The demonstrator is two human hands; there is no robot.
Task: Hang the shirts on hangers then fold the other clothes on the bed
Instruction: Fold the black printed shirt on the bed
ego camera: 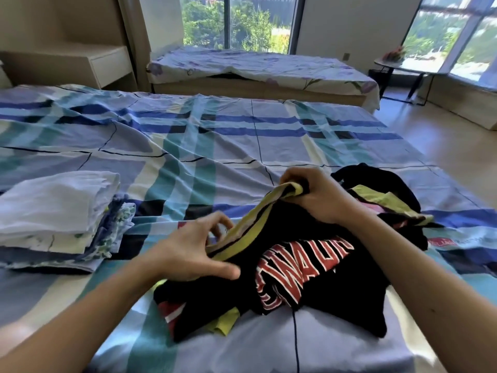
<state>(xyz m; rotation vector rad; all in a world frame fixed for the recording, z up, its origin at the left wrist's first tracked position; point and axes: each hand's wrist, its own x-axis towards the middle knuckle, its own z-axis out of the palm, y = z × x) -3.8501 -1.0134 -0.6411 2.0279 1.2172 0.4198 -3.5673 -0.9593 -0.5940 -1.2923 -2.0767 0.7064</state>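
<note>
A crumpled black garment [309, 286] with red-and-white lettering and yellow-green trim lies on the near part of the bed [215, 146]. My right hand [314, 195] grips a bunched end of the yellow-trimmed edge, raised a little above the heap. My left hand [193, 251] pinches the same trimmed edge lower down, with the thumb lying on the black cloth. Between the two hands the trim runs as a taut band. More black cloth [376, 189] spreads behind my right hand.
A stack of folded white and patterned clothes [59, 219] sits on the bed at the left. A second bed [255, 68] stands beyond, under the window. A small table [398, 65] is at the far right, with wooden floor beside the bed.
</note>
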